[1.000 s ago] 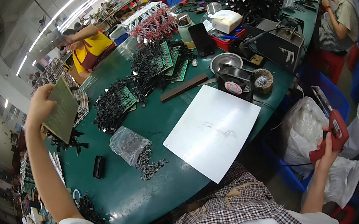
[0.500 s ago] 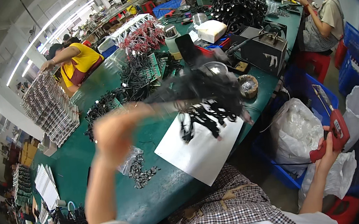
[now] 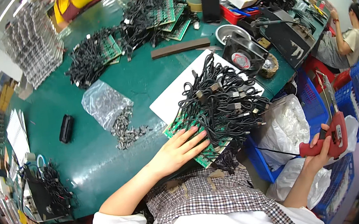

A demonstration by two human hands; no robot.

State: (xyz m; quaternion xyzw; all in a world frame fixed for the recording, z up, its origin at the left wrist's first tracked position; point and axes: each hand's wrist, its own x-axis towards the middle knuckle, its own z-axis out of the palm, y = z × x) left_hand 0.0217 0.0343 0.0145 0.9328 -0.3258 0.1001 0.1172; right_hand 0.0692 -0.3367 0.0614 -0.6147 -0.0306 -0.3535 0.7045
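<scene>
My left hand (image 3: 179, 149) lies with its fingers stretched out on a green circuit board panel (image 3: 205, 159) at the table's near edge. A thick bunch of black USB cables (image 3: 226, 101) is attached to the panel and spreads over a white sheet (image 3: 166, 102); a few hang past the edge. Off to the right, beyond the table, my right hand (image 3: 319, 151) is wrapped round the handle of a red soldering gun (image 3: 340, 137), its metal tip pointing up and away. Small metal parts (image 3: 128, 130) spill from a clear plastic bag (image 3: 104, 102) left of the sheet.
More boards with black cables (image 3: 93, 55) lie at the far left. Behind the sheet are a dark bar (image 3: 180, 48), a metal bowl (image 3: 233, 34), a phone (image 3: 211, 6) and a black fan (image 3: 245, 54). Blue crates (image 3: 259, 160) with white bags (image 3: 289, 126) stand at right. Other people sit nearby.
My left hand has come down from the left to the near table edge. The black cables, blurred in the air before, now rest on the sheet. My right hand still holds the soldering gun.
</scene>
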